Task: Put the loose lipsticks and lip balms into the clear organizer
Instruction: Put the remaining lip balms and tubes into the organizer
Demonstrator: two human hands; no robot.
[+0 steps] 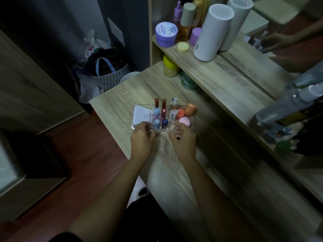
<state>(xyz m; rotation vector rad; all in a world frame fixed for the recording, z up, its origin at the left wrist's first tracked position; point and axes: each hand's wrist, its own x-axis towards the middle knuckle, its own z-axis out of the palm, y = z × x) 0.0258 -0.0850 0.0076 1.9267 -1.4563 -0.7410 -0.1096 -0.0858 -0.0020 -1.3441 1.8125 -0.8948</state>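
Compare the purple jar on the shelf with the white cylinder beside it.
The purple jar is squat and wide; the white cylinder is tall and slim. The jar's lid is flat with printed text; the cylinder's top is slotted like a vent. Both stand upright on the same wooden shelf.

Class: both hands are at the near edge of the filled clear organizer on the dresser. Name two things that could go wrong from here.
1. The clear organizer holds tall upright lipsticks; if the left hand and right hand tilt or jerk it, they might topple out.
2. It sits close to the tabletop's left edge, so a sideways slide could drop it onto the floor.
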